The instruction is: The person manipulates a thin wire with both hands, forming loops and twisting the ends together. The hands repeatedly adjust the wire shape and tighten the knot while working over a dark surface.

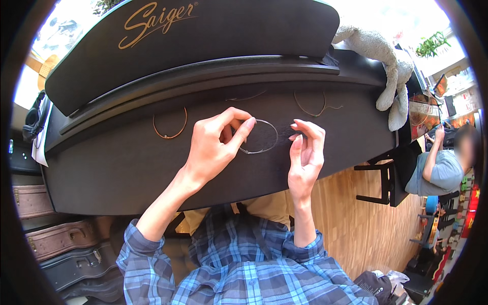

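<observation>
My left hand (211,145) pinches one side of a small loop of thin silvery string (277,134) between thumb and fingers, above the black lid (117,173). Just right of the loop, my right hand (306,160) is raised with thumb and fingers apart. It appears to hold nothing. Farther back on the lid lie a copper-coloured loop of string (165,137) to the left and a thin, curved pale strand (248,97) in the middle. A bent, pale string (311,115) with a loose tail lies to the right.
A tall black panel (229,30) rises behind the lid. A plush toy (394,71) drapes over the right end. Instrument cases (66,239) are stacked at left, below headphones (34,118). Beyond a black bench (378,180), a person in grey (439,170) sits on the right.
</observation>
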A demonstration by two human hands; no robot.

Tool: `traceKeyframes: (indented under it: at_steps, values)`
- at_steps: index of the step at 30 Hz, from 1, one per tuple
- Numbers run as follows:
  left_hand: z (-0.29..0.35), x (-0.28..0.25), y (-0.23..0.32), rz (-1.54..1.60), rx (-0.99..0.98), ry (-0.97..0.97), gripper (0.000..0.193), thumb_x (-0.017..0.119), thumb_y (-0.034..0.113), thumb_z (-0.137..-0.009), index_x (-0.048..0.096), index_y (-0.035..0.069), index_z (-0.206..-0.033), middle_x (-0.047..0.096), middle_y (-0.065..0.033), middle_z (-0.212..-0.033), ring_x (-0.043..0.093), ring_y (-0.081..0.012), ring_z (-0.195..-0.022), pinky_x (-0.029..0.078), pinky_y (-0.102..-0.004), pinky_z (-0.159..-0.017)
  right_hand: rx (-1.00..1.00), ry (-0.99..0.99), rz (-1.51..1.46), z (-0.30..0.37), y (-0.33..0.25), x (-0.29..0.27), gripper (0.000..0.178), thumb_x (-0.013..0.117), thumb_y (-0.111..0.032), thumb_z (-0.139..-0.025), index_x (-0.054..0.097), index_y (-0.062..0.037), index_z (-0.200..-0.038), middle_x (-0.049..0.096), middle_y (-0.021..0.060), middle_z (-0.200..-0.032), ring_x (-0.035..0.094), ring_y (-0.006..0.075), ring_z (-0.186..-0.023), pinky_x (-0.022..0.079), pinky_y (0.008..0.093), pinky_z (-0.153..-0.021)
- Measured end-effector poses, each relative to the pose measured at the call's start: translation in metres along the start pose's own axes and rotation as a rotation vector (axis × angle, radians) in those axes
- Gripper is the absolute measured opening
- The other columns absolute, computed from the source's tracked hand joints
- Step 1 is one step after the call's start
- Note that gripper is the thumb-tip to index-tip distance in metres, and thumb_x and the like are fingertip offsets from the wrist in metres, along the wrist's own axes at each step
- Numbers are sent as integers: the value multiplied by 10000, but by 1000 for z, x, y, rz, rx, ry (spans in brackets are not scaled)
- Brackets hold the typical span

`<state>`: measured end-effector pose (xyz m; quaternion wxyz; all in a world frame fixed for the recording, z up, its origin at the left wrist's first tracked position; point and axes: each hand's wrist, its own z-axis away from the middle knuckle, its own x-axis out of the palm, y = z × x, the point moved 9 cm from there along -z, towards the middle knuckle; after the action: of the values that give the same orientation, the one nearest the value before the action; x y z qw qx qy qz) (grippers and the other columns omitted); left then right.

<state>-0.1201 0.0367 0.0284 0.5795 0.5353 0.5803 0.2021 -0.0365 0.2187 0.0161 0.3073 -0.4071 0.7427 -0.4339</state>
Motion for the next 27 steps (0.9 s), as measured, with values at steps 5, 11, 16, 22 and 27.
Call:
traceKeyframes:
  at_steps: [5,11,16,22,27]
  values:
    - [2,1,-7,262,-71,31,291,653,11,-964,560,-17,-1238,690,-98,-1053,657,-87,-592,483,-224,-507,-53,-89,224,1,-12,8,391,833,-81,-806,676,-78,-1163,491,56,-1125,515,154,-926,461,292,-781]
    - [2,-2,-10,338,-42,96,329,633,-19,-962,480,0,-1253,568,-109,-1198,687,-121,-678,518,-231,-566,-110,-302,322,7,-22,30,567,968,-141,-581,722,-155,-1092,484,43,-1035,542,167,-929,479,294,-675]
    - [3,-14,-1,180,81,166,341,650,-20,-947,470,8,-1236,537,-75,-1084,625,-89,-636,497,-216,-571,-100,-264,413,4,-23,22,413,927,-92,-641,751,-141,-1011,528,28,-979,559,139,-778,483,285,-644]
    - [6,-15,3,138,141,183,339,676,-13,-929,489,25,-1209,524,-60,-1032,587,-66,-608,471,-206,-564,-151,-213,528,-21,-16,13,305,895,-117,-693,743,-117,-957,581,12,-949,570,127,-659,487,315,-716]
    - [5,-16,2,161,140,231,324,707,0,-906,515,30,-1165,541,-48,-945,528,-71,-567,432,-229,-534,-174,-156,518,-39,-13,14,202,828,-73,-794,714,-73,-961,608,51,-930,658,176,-734,544,320,-669]
